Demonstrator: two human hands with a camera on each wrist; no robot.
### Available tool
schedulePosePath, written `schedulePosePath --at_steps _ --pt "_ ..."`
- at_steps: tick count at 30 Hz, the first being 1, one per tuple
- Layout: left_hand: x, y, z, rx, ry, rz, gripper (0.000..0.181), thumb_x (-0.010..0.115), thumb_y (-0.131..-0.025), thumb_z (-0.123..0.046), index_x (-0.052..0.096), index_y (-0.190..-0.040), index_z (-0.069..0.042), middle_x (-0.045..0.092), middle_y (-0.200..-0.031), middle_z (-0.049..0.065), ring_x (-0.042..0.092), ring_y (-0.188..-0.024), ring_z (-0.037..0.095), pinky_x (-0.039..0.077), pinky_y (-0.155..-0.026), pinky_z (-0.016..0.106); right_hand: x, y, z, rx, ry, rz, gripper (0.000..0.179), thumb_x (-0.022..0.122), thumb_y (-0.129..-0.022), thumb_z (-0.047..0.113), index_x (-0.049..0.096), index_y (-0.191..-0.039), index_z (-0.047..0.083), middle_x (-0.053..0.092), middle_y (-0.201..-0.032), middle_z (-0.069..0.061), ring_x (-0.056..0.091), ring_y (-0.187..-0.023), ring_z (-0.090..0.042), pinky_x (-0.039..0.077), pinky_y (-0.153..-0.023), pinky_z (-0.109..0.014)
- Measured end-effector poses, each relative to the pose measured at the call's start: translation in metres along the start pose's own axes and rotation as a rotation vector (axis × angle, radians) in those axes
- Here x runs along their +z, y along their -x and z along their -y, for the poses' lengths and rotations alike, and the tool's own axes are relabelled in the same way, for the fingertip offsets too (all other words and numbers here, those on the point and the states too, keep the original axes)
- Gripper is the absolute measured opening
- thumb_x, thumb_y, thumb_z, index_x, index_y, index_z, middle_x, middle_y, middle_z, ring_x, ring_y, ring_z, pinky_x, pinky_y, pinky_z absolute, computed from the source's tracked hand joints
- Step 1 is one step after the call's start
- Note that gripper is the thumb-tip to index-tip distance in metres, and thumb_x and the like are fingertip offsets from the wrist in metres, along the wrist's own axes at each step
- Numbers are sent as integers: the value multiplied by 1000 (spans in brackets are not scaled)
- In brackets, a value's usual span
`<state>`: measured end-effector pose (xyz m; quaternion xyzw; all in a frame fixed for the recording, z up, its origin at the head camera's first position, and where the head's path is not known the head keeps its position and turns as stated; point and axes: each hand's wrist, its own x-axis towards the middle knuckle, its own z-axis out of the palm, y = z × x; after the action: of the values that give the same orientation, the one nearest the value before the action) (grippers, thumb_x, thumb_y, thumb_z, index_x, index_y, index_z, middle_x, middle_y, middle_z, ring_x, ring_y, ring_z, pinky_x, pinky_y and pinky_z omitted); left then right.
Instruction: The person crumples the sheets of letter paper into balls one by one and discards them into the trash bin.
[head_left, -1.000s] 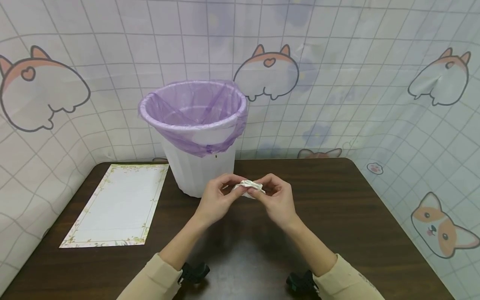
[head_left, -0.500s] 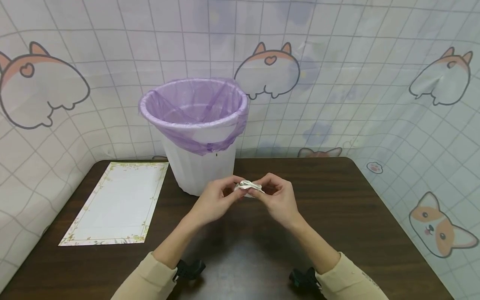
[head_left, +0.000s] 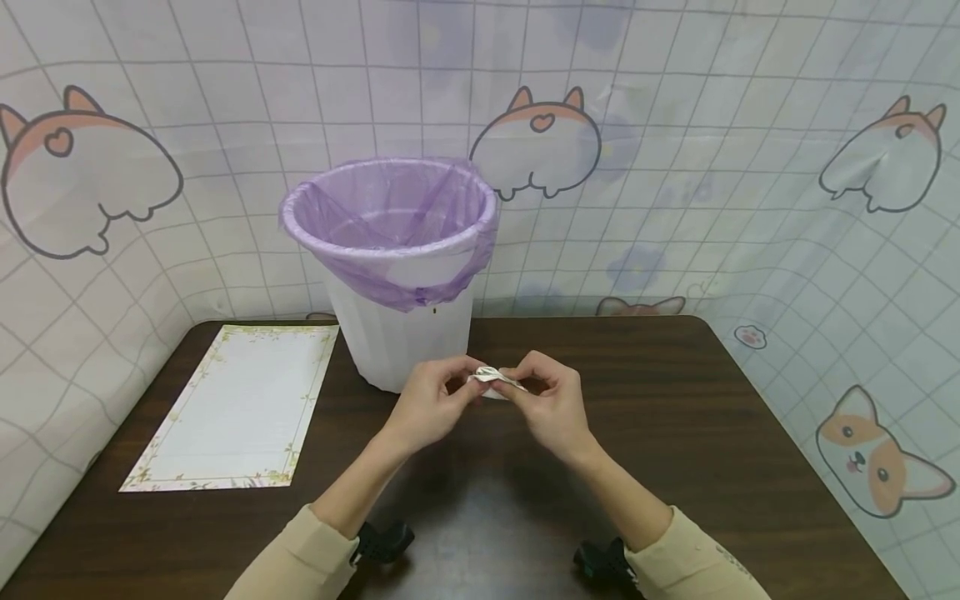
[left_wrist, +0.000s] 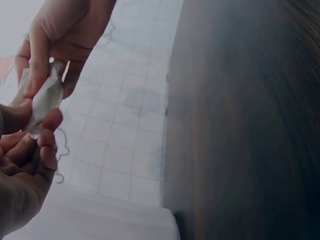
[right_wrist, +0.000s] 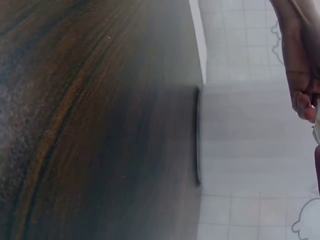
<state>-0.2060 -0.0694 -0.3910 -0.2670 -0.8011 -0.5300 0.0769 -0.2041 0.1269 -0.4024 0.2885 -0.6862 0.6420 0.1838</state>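
Note:
A small crumpled piece of white paper [head_left: 491, 375] is held between both hands above the dark table, in front of the bin. My left hand [head_left: 431, 402] pinches its left end between thumb and fingers. The other end is pinched by my right hand [head_left: 553, 408]. In the left wrist view the paper [left_wrist: 47, 97] looks twisted lengthwise, spanning the gap between the two sets of fingertips. Only a sliver of the paper [right_wrist: 317, 125] shows at the right edge of the right wrist view, beside the left hand [right_wrist: 300, 65].
A white bin [head_left: 405, 342] lined with a purple bag [head_left: 420, 287] stands at the back, left of centre. A floral-bordered sheet [head_left: 240, 400] lies flat on the table [head_left: 675, 467] at left. A tiled cloth with cartoon dogs [head_left: 675, 125] hangs behind and on the sides.
The paper has become narrower and more twisted between the fingers. The right hand's fingers have shifted slightly left and turned. The bin and the sheet have stayed in place.

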Motion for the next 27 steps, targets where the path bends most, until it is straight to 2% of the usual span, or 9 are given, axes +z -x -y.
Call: schedulePosePath --at_steps 5,8,13,17,19,21,24,27 --pt "1 1 1 -22 13 -13 9 71 -98 -13 77 -105 -10 70 -74 3 56 -57 12 37 -45 25 1 0 -2 -22 23 -3 18 77 -79 -21 71 -85 -4 68 -83 -16 71 -83 -21 59 -71 -28" --pt "2 2 2 -50 36 -23 11 71 -99 -13 77 -107 -9 71 -76 5 64 -62 13 42 -49 27 1 -1 -1 20 38 -3 17 78 -82 -16 70 -88 -3 71 -89 -15 71 -85 -22 59 -72 -28" --pt "6 3 2 -107 125 -60 17 69 -101 -14 75 -113 -4 73 -80 5 71 -70 22 56 -61 35 0 0 1 136 50 -25 21 80 -88 -1 68 -105 1 71 -102 -11 68 -91 -21 58 -76 -30" --pt "8 3 1 -125 189 -117 22 66 -103 -14 70 -119 1 73 -84 11 69 -70 22 59 -65 41 2 3 0 189 -23 -16 33 77 -90 -2 63 -121 -4 67 -117 -16 67 -103 -23 59 -84 -34" --pt "9 3 -1 -127 206 -124 22 64 -104 -13 68 -120 2 73 -85 12 69 -70 20 59 -66 40 2 4 0 199 -60 -6 36 74 -92 -4 60 -125 -6 65 -120 -18 66 -105 -23 58 -85 -34" --pt "9 3 -1 -135 219 -96 21 63 -104 -13 66 -120 1 74 -85 12 69 -69 19 59 -66 40 3 4 -1 199 -82 -4 34 72 -94 -4 59 -126 -7 64 -120 -19 64 -105 -23 58 -86 -32" --pt "8 4 -2 -155 240 -17 21 61 -106 -15 62 -122 -2 75 -82 10 69 -67 20 59 -67 41 2 1 1 198 -99 -2 31 69 -96 -4 60 -125 -7 63 -117 -19 64 -102 -22 58 -85 -30" --pt "7 4 -2 -163 274 55 23 59 -106 -13 58 -127 -3 75 -82 12 69 -68 22 59 -72 50 0 -1 1 196 -100 11 27 67 -97 -4 61 -123 -7 63 -114 -18 63 -101 -22 57 -84 -28"
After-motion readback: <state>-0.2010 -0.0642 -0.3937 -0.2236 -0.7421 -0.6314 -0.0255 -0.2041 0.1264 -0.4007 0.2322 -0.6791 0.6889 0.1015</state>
